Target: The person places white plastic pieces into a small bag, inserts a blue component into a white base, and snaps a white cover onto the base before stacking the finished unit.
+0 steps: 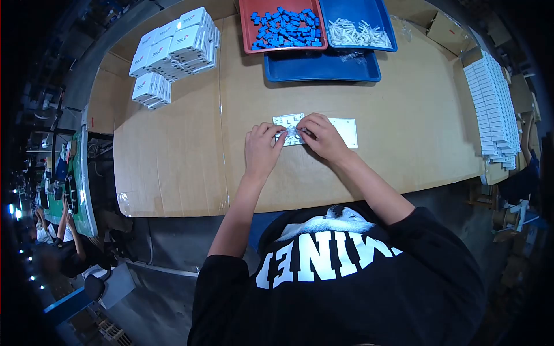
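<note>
Two white rectangular plates lie side by side on the cardboard-covered table (173, 155): one plate (287, 121) under my hands and a second plate (346, 130) to its right. My left hand (262, 151) and my right hand (322, 136) meet over the left plate. Their fingertips pinch a small clear plastic piece (293, 133) between them. The rest of that plate is hidden by my fingers.
At the far edge stand a red tray (247, 34) of blue parts (285, 27), a blue tray (385, 29) of white parts (358, 33) and an empty blue tray (323, 68). White boxes (173, 49) are stacked far left, and more white boxes (491, 104) line the right edge. Other people sit at the left.
</note>
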The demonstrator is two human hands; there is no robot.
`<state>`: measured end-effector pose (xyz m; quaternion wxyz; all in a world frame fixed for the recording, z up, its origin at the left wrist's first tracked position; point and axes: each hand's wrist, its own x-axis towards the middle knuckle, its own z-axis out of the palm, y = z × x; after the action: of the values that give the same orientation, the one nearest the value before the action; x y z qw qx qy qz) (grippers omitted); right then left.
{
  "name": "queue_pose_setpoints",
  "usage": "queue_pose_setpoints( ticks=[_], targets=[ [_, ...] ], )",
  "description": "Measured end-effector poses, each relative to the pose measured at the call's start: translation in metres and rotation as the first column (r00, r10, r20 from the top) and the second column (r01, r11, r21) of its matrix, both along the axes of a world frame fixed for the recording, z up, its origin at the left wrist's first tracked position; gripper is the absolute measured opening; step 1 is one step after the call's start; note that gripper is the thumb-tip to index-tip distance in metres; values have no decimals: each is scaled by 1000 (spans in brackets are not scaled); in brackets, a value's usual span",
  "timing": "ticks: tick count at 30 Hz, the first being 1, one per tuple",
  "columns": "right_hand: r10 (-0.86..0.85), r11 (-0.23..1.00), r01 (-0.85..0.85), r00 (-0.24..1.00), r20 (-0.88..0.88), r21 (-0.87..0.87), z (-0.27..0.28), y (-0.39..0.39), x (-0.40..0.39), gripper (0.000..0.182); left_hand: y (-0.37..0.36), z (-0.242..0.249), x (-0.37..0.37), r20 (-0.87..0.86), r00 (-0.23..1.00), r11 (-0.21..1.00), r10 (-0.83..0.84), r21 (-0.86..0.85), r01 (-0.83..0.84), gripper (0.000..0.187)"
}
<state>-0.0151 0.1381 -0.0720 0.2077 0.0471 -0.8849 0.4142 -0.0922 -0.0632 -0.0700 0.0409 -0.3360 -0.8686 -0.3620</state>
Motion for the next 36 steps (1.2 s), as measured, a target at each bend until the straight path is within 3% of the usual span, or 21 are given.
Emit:
queue_pose_setpoints(
  ticks=[2,5,8,15,21,23,36],
  targets=[
    [75,984,-75,997,10,163,2,6,-1,14,-2,-1,0,-28,999,1000,-29,-6,29,17],
    [94,960,-85,995,-20,266,13,9,-1,15,-6,-4,1,-47,997,997,-59,41,61,17],
    [70,963,-85,995,65,258,12,8,-2,13,-10,-8,0,-118,987,993,-109,27,112,19],
    [3,935,-29,997,73,352,17,-2,-6,10,-18,-3,1,-170,967,982,-187,0,190,26],
    [65,866,-101,994,90,490,22,-1,-3,10,-19,-1,1,-222,936,962,-274,-68,265,34],
    [61,828,-145,984,169,542,22,1,-3,11,-17,1,0,-252,916,950,-312,-95,297,36],
    [60,852,-142,982,177,503,23,7,-1,11,-9,10,11,-261,911,941,-319,-200,272,32]
  ],
)
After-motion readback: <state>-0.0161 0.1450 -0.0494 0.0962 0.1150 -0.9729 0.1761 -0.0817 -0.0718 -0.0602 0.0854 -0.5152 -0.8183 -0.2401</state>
